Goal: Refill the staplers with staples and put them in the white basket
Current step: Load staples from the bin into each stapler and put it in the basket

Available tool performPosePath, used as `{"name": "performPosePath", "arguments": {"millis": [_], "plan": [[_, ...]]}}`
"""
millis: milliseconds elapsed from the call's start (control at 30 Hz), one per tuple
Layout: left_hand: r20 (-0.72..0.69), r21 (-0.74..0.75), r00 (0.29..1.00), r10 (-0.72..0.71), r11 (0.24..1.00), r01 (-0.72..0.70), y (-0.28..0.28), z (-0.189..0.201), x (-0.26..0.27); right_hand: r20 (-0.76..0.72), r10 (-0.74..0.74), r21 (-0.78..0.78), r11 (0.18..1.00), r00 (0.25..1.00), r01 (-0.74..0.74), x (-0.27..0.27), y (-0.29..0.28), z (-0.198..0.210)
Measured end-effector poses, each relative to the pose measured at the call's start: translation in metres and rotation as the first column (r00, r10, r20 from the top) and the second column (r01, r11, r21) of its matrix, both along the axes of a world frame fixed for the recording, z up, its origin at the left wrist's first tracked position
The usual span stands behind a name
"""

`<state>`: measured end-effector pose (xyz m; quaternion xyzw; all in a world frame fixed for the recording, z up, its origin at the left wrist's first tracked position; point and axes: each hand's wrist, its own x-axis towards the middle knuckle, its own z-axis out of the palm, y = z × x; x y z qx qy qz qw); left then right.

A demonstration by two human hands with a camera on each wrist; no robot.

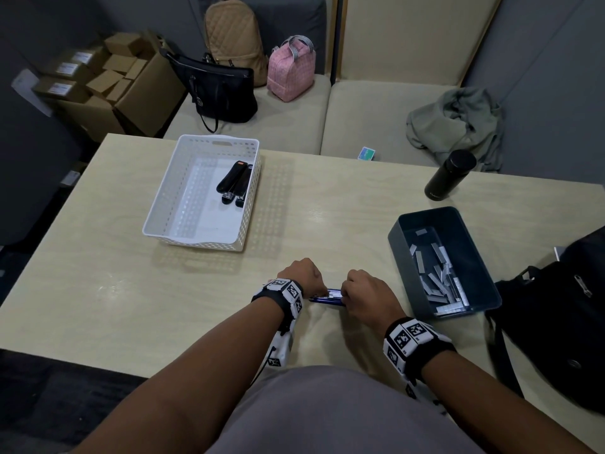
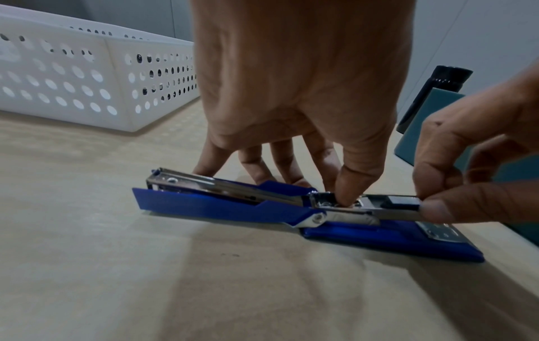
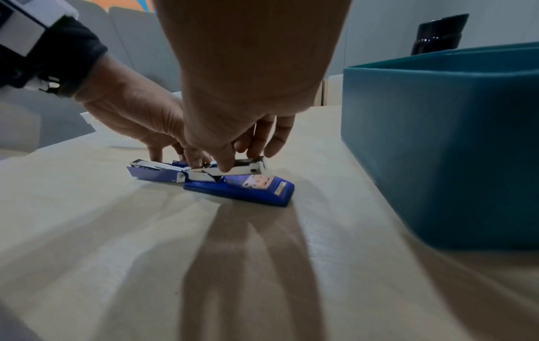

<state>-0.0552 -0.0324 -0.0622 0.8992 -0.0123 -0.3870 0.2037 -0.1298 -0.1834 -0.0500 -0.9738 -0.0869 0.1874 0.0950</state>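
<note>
A blue stapler (image 1: 328, 298) lies folded open flat on the table between my hands, its lid (image 2: 215, 203) to the left and its base (image 2: 390, 237) to the right. My left hand (image 2: 306, 103) holds it at the hinge, with the thumb (image 2: 354, 184) pressed into the metal magazine and the other fingers behind the lid. My right hand (image 3: 248, 80) pinches the front end of the magazine (image 3: 248, 165) between thumb and forefinger. A grey strip (image 2: 401, 203) sits in the channel. The white basket (image 1: 157, 204) at the far left holds black staplers (image 1: 234, 180).
A dark teal bin (image 1: 397, 239) with several loose staple strips (image 1: 440, 276) stands just right of my right hand. A black bottle (image 1: 450, 175) is behind it, and a black bag (image 1: 556, 322) lies at the table's right edge. Bags and boxes sit beyond the table.
</note>
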Motion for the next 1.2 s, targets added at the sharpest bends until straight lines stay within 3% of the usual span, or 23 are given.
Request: {"name": "performPosePath", "arguments": {"millis": [167,267,400,600,700,767,867,1033,1200], "plan": [[-0.009,-0.001,1.000,-0.002,1.000,0.002,0.000,-0.001,0.001,-0.042,-0.017,0.126,0.992,0.999,0.022,-0.001,-0.007,0.000],[-0.005,0.002,1.000,-0.002,1.000,0.002,0.000,-0.001,0.001,-0.094,-0.097,0.238,0.964,0.991,0.117,-0.001,-0.010,0.002],[0.003,-0.001,1.000,0.003,1.000,-0.003,0.000,-0.001,0.001,-0.104,-0.156,0.243,0.954,0.982,0.178,0.000,-0.011,0.006],[-0.006,-0.017,1.000,0.010,1.000,-0.010,0.001,-0.002,0.001,-0.148,0.049,0.115,0.993,0.988,-0.032,0.010,-0.012,0.017],[-0.002,-0.019,1.000,0.016,1.000,-0.016,0.000,-0.002,0.000,-0.255,0.209,0.100,0.977,0.944,-0.189,0.022,-0.010,0.024],[-0.008,-0.023,1.000,0.020,1.000,-0.020,0.001,-0.002,0.000,-0.308,0.234,0.072,0.972,0.922,-0.223,0.030,-0.008,0.026],[-0.036,-0.035,0.999,0.015,0.999,-0.016,0.002,-0.002,0.003,-0.322,0.126,0.061,0.992,0.938,-0.112,0.039,-0.004,0.024],[-0.070,-0.059,0.997,0.009,0.998,-0.013,0.003,-0.003,0.005,-0.222,-0.268,-0.041,0.963,0.937,0.266,0.040,0.004,0.020],[-0.058,-0.060,0.998,0.010,0.998,-0.013,0.005,-0.003,0.006,-0.175,-0.338,-0.132,0.939,0.925,0.318,0.031,0.022,0.018]]}}
